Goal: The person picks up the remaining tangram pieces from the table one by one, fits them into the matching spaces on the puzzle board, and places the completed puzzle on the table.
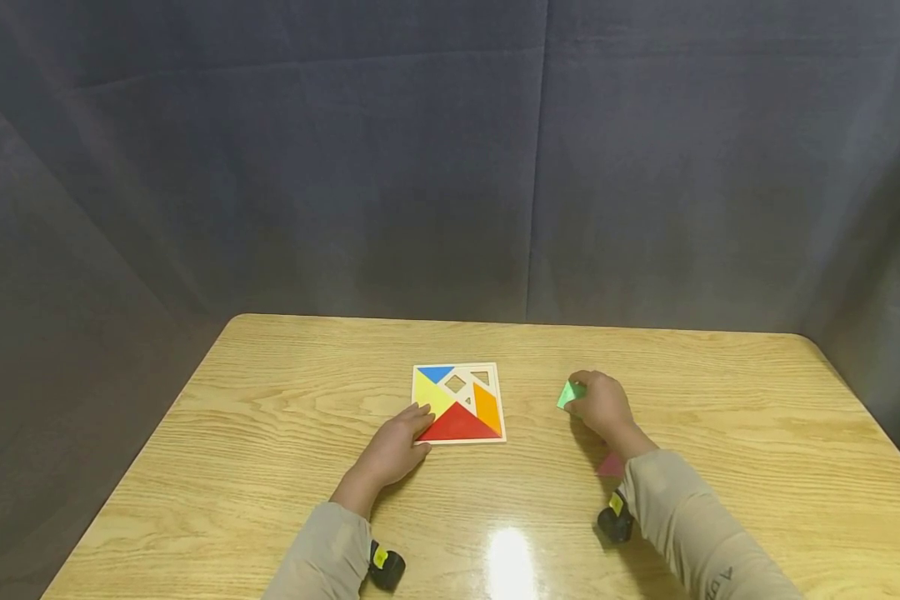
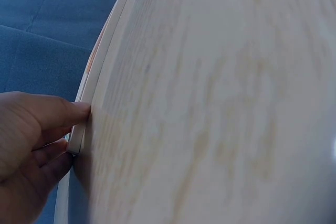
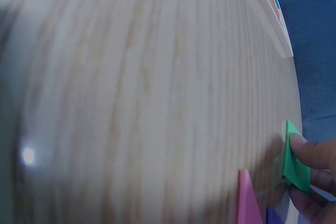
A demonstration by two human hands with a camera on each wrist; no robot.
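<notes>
1. Tray (image 1: 498, 400) sits at the left hand (image 1: 395, 446), its near-left corner pinched between thumb and fingers.
2. Inside it, right of and beyond that grip, lie a red piece (image 1: 461, 426), yellow piece (image 1: 429, 393), blue piece (image 1: 435, 374) and orange piece (image 1: 487, 407); wood shows through the cut-outs.
3. Right hand (image 1: 602, 406), well right of the tray, pinches a green piece (image 1: 567, 396).
4. Nearer the person than that pinch lies a pink piece (image 1: 611, 466), with a purple piece (image 3: 273, 216) near it.

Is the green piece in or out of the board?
Out: the right hand holds the green piece apart from the board, to its right.
</notes>
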